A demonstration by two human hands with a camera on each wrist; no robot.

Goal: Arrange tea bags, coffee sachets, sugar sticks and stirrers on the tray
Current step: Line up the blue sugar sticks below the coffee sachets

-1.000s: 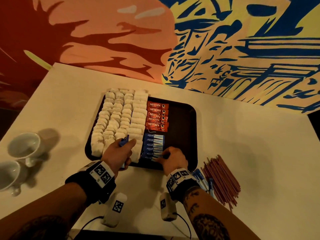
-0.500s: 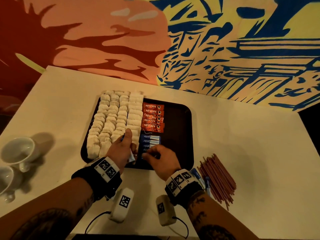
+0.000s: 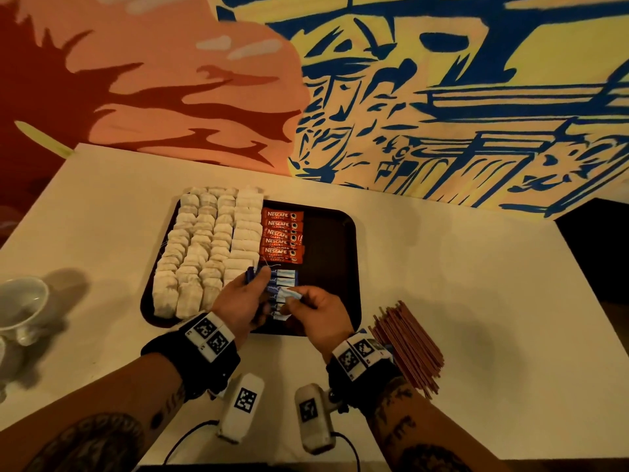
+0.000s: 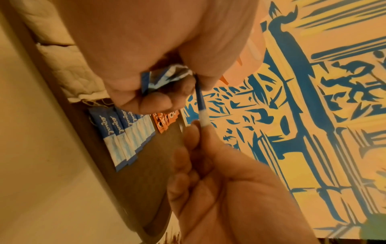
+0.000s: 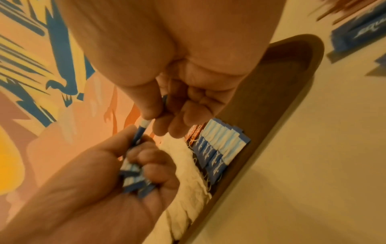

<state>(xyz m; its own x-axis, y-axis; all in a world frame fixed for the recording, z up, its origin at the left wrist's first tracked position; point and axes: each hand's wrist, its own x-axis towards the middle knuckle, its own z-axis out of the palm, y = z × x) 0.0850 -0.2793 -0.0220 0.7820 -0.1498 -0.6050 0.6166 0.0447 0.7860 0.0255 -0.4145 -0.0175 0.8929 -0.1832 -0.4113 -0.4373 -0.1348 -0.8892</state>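
Note:
A dark tray (image 3: 328, 240) holds rows of white tea bags (image 3: 204, 247), red coffee sachets (image 3: 282, 236) and a short row of blue sugar sticks (image 3: 286, 275). Over the tray's near edge my left hand (image 3: 253, 279) grips a bundle of sugar sticks (image 4: 165, 77). My right hand (image 3: 294, 298) pinches the white end of one sugar stick (image 5: 144, 127); its other end is still in the left hand's bundle (image 5: 133, 178). The laid row of sticks (image 4: 123, 133) lies just below both hands. Reddish stirrers (image 3: 408, 345) lie in a pile on the table, right of the tray.
Two white cups (image 3: 20, 301) stand at the table's left edge. Loose sugar sticks (image 5: 359, 33) lie on the table beside the stirrers. The tray's right third (image 3: 330, 267) is bare. A painted wall rises behind the table.
My right hand has left the laid row and moved left to the left hand, where it now pinches one stick from the bundle. The left hand has stayed put.

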